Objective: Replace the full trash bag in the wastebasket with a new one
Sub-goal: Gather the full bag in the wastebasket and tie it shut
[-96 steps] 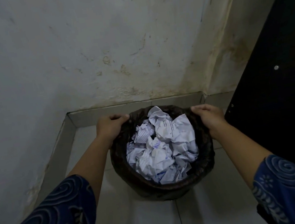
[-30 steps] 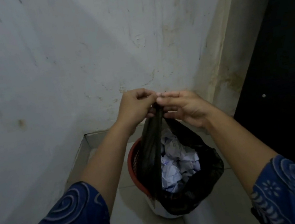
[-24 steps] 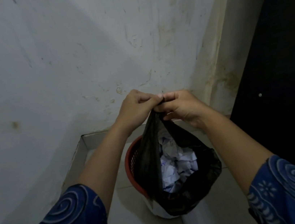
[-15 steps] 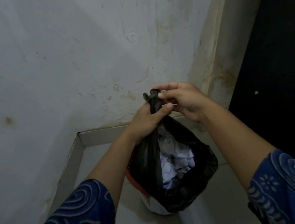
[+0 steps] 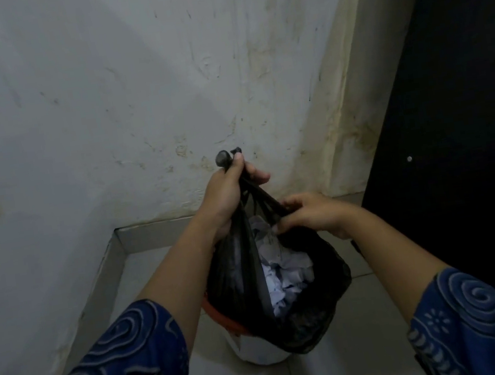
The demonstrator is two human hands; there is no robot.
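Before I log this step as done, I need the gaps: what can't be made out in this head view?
- Wastebasket: only a red rim sliver and white base show; the black trash bag covers the rest.
- Bag's neck: tied or just gathered is unclear, wrapped by the left hand.
- Right hand fingers: tips hidden in the plastic.
- Crumpled paper: writing too small.
- New bag: not in view.

Bag: thin black plastic, slight sheen. Contents: crumpled white paper. Wall: rough, stained plaster. Floor: smooth tile. Sleeves: patterned cloth.
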